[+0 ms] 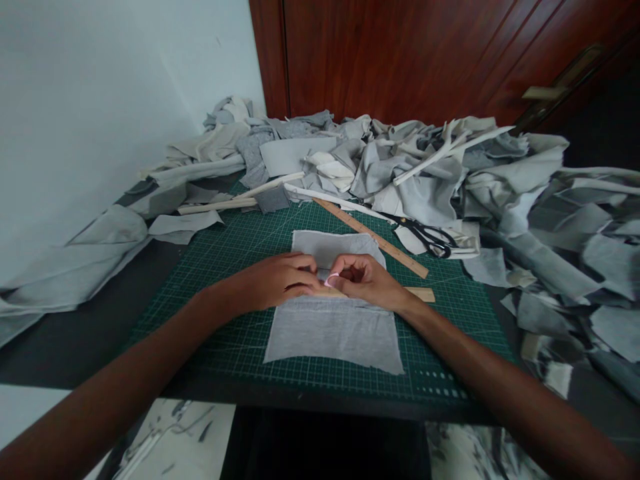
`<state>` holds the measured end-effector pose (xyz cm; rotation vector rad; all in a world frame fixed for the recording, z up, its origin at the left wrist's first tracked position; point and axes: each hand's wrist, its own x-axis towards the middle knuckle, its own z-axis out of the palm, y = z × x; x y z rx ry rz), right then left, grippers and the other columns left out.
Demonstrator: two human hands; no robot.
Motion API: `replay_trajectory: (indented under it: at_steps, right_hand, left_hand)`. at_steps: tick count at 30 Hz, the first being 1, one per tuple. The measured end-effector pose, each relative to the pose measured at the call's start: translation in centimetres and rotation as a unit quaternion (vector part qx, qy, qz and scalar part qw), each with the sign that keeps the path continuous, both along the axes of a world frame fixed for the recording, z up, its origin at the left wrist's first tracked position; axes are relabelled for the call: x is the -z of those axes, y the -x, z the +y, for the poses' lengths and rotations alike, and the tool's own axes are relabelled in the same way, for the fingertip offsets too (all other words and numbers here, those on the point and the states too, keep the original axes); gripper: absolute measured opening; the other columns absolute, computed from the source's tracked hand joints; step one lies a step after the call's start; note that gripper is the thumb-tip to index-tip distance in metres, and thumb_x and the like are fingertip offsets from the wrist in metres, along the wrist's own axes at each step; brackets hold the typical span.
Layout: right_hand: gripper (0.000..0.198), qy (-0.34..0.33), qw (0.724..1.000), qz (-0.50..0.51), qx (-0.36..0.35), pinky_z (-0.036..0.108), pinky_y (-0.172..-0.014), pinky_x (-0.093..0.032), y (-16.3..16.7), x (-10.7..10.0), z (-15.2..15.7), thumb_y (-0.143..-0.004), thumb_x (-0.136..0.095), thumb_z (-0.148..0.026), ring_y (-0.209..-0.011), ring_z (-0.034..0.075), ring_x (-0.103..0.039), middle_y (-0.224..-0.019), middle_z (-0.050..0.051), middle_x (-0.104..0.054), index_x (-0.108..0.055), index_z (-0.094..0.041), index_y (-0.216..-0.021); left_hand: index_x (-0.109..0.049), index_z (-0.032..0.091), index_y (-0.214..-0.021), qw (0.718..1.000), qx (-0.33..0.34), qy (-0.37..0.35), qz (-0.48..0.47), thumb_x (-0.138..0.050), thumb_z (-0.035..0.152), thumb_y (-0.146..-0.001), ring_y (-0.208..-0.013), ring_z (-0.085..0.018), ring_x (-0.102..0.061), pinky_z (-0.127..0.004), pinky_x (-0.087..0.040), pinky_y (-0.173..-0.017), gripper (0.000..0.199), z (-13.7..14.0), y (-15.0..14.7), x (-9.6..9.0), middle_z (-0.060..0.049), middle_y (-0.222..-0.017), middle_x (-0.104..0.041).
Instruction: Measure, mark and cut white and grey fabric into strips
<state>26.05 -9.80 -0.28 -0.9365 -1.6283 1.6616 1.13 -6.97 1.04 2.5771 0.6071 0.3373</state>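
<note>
A piece of light grey fabric (333,337) lies flat in front of me, with a wooden ruler (423,294) across its middle. My left hand (287,279) presses down on the ruler's left part, its fingers bent against the wood and cloth. Between the thumb and fingers of my right hand (369,280) is a small flat pink piece of tailor's chalk (331,279), close to the ruler's upper edge. My fingers cover much of the ruler and part of the chalk.
Under the fabric is a green cutting mat (210,333) on a dark table (30,363). Beyond my hands lie a second wooden ruler (375,239) and black-handled scissors (427,237). Piled grey and cream fabric scraps (400,167) line the back and right, before a wooden door (400,60).
</note>
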Motion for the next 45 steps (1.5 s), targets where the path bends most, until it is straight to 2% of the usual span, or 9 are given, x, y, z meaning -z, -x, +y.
replay_trajectory:
  at_steps: [3, 9, 14, 17, 21, 26, 32, 41, 45]
  right_hand:
    - [0.030, 0.006, 1.000, -0.003, 0.006, 0.021, -0.045, -0.022, 0.1, 0.2, -0.1, -0.082, -0.081, -0.042, -0.049, 0.006, -0.036, -0.057, -0.008, -0.048, -0.062, -0.018, -0.080]
    - [0.032, 0.003, 1.000, 0.008, 0.004, 0.021, -0.045, -0.022, 0.1, 0.5, -0.3, -0.083, -0.080, -0.044, -0.050, 0.006, -0.037, -0.058, -0.007, -0.049, -0.061, -0.018, -0.079]
    - [0.032, -0.003, 1.000, -0.004, 0.011, 0.021, -0.045, -0.022, 0.2, 0.7, -0.5, -0.083, -0.079, -0.045, -0.049, 0.006, -0.037, -0.057, -0.007, -0.049, -0.061, -0.019, -0.081]
    - [0.031, -0.011, 1.000, -0.003, 0.020, 0.021, -0.044, -0.022, 0.4, 1.0, -0.7, -0.085, -0.078, -0.046, -0.048, 0.006, -0.037, -0.056, -0.008, -0.048, -0.062, -0.019, -0.082]
    - [0.033, -0.023, 0.999, -0.009, 0.033, 0.021, -0.044, -0.021, 0.5, 1.1, -0.8, -0.081, -0.082, -0.045, -0.048, 0.006, -0.035, -0.055, -0.008, -0.046, -0.062, -0.019, -0.080]
    - [0.036, -0.031, 0.999, -0.022, 0.034, 0.021, -0.044, -0.019, 0.5, 1.0, -0.9, -0.081, -0.082, -0.049, -0.047, 0.006, -0.033, -0.054, -0.009, -0.044, -0.062, -0.019, -0.080]
    - [0.034, -0.062, 0.995, -0.065, 0.029, 0.021, -0.044, -0.021, 1.0, 0.5, -0.9, -0.084, -0.078, -0.048, -0.049, 0.007, -0.034, -0.056, -0.008, -0.045, -0.064, -0.018, -0.081]
    - [0.005, -0.212, 0.969, -0.119, -0.043, 0.021, -0.055, -0.034, 4.9, -0.5, -0.3, -0.085, -0.071, -0.019, -0.058, 0.007, -0.046, -0.065, -0.005, -0.058, -0.069, -0.016, -0.080]
    - [0.005, -0.260, 0.951, -0.162, -0.036, 0.021, -0.060, -0.037, 5.6, -0.4, 0.0, -0.082, -0.073, -0.011, -0.059, 0.007, -0.050, -0.068, -0.004, -0.063, -0.070, -0.016, -0.079]
  left_hand:
    - [-0.077, 0.023, -0.103, 0.995, -0.067, -0.068, -0.003, -0.047, 0.023, -0.109, -0.102, -0.020, -0.064, -0.032, -0.053, -0.093, 0.031, -2.4, 1.7, 0.7, -0.005, -0.109, -0.068]
    - [-0.070, 0.020, -0.127, 0.964, -0.220, -0.145, -0.034, -0.039, 0.022, -0.111, -0.122, -0.025, -0.064, -0.044, -0.057, -0.106, 0.036, -7.4, 4.8, 2.9, -0.010, -0.131, -0.068]
    - [-0.070, 0.020, -0.130, 0.950, -0.266, -0.161, -0.040, -0.036, 0.033, -0.112, -0.122, -0.025, -0.069, -0.047, -0.058, -0.109, 0.040, -8.1, 4.4, 3.5, -0.010, -0.132, -0.071]
    - [-0.058, 0.016, -0.145, 0.942, -0.292, -0.167, 0.001, -0.039, 0.039, -0.111, -0.129, -0.031, -0.066, -0.051, -0.057, -0.110, 0.045, -8.7, 3.5, 2.9, -0.014, -0.137, -0.069]
    - [-0.039, 0.008, -0.156, 0.942, -0.287, -0.169, 0.046, -0.045, 0.041, -0.107, -0.141, -0.036, -0.056, -0.055, -0.053, -0.113, 0.059, -10.6, 2.3, 2.2, -0.023, -0.150, -0.057]
    - [-0.040, 0.008, -0.153, 0.947, -0.273, -0.162, 0.048, -0.048, 0.037, -0.105, -0.155, -0.038, -0.038, -0.058, -0.042, -0.123, 0.056, -12.0, 1.7, 2.4, -0.023, -0.160, -0.046]
    - [-0.030, 0.009, -0.160, 0.947, -0.288, -0.137, 0.026, -0.046, 0.034, -0.105, -0.156, -0.036, -0.036, -0.057, -0.041, -0.124, 0.063, -12.1, 1.8, 2.9, -0.022, -0.162, -0.044]
    - [-0.035, 0.011, -0.159, 0.948, -0.292, -0.126, 0.020, -0.049, 0.034, -0.104, -0.156, -0.037, -0.035, -0.058, -0.040, -0.125, 0.062, -12.1, 1.7, 2.8, -0.020, -0.162, -0.045]
    - [-0.038, 0.011, -0.157, 0.945, -0.301, -0.125, 0.011, -0.051, 0.035, -0.102, -0.155, -0.037, -0.037, -0.057, -0.040, -0.125, 0.061, -12.1, 1.7, 2.9, -0.020, -0.162, -0.046]
